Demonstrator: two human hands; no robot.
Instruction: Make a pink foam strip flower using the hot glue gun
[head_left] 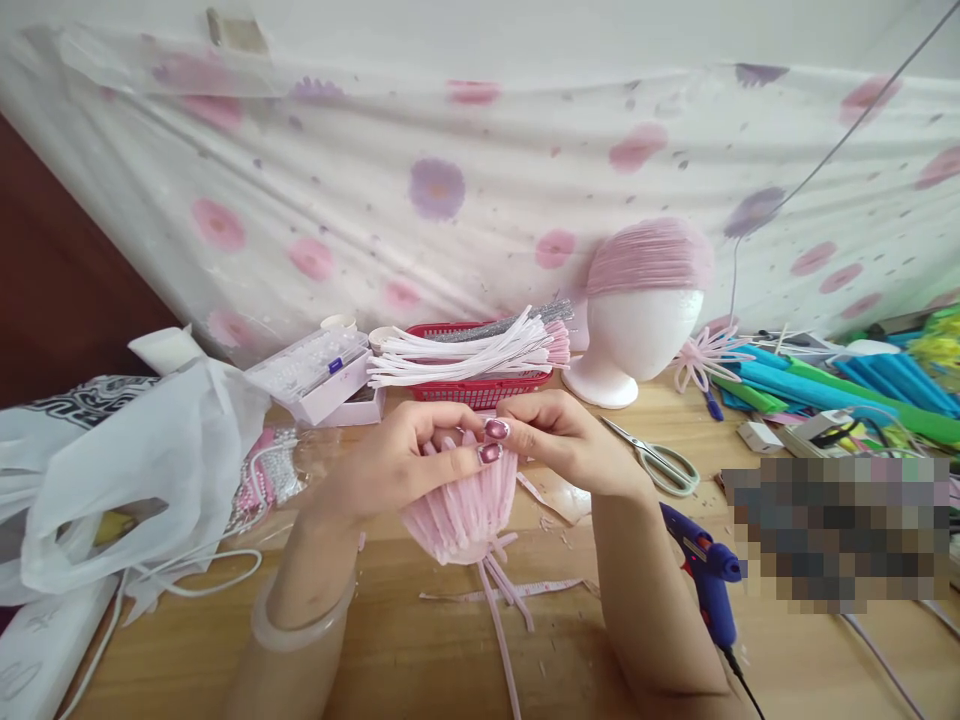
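Over the wooden table, a pink pleated piece made of fuzzy pipe cleaners (461,515) hangs between my two hands. It is cup-shaped, with several loose pink stems trailing from its lower end. My left hand (420,455) is closed on its upper left rim, thumb and fingers pinched. At the upper right rim my right hand (551,435) pinches too, its fingertips meeting those of the left. What lies exactly between the fingertips is hidden. Below the piece a measuring tape (517,592) lies on the table.
Behind my hands stands a red basket (480,388) of white pipe cleaners (457,350). A white foam head (645,325) wears a pink cap (651,258). Scissors (660,462) and a blue glue gun (709,575) lie at right; plastic bags (150,480) crowd the left.
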